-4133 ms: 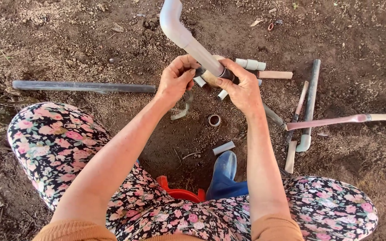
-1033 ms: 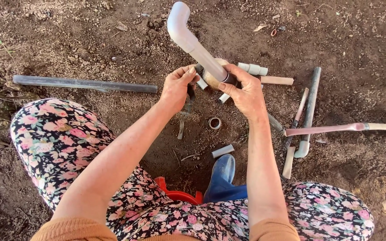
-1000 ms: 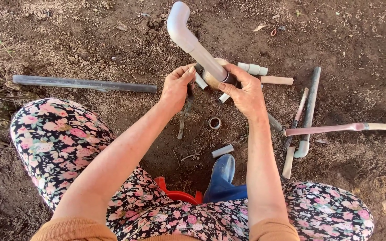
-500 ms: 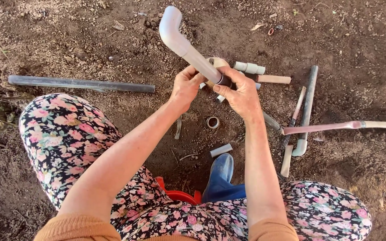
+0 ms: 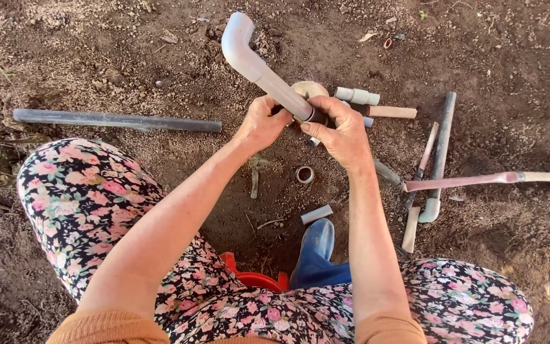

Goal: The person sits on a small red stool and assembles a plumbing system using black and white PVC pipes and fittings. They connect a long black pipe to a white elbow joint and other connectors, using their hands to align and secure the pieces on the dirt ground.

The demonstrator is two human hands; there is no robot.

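A grey plastic pipe with a bent elbow end (image 5: 253, 60) slants up and away from me, its lower end between both hands. My left hand (image 5: 262, 124) grips the pipe from the left. My right hand (image 5: 342, 134) closes around the pipe's lower end, where a dark band wraps it. A pale round roll (image 5: 309, 88) shows just behind my fingers.
Bare soil all around. A long dark pipe (image 5: 116, 120) lies at left. Short pipe pieces (image 5: 358, 96), a grey pipe (image 5: 439, 156) and a long-handled tool (image 5: 479, 181) lie at right. A small ring (image 5: 305, 174) and pipe stub (image 5: 316, 214) sit near my blue boot (image 5: 316, 255). A red stool edge (image 5: 256, 279) shows between my knees.
Both hands stayed on the pipe's lower end. The pipe's elbow end swung a little between frames, and the view shifted slightly.
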